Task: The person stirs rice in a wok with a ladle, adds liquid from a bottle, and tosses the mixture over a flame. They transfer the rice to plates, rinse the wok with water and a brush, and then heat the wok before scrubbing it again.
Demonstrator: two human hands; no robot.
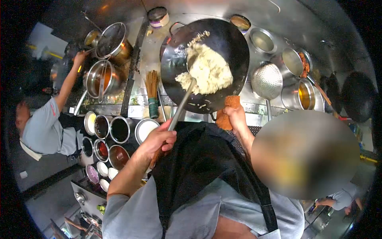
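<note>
Pale clumped food (211, 71) is heaped mid-wok, w/ the metal head of a long utensil (184, 105) sunk in it; the utensil's wooden grip is held by the L hand (160, 140), fingers curled tight. Nr rim of the wok (175, 85) is gripped thru a brown cloth (232, 101) by the closed R hand (235, 115). Wok is flanked by a bristle brush (152, 89) (L) & perforated skimmer (266, 81) (R).
</note>
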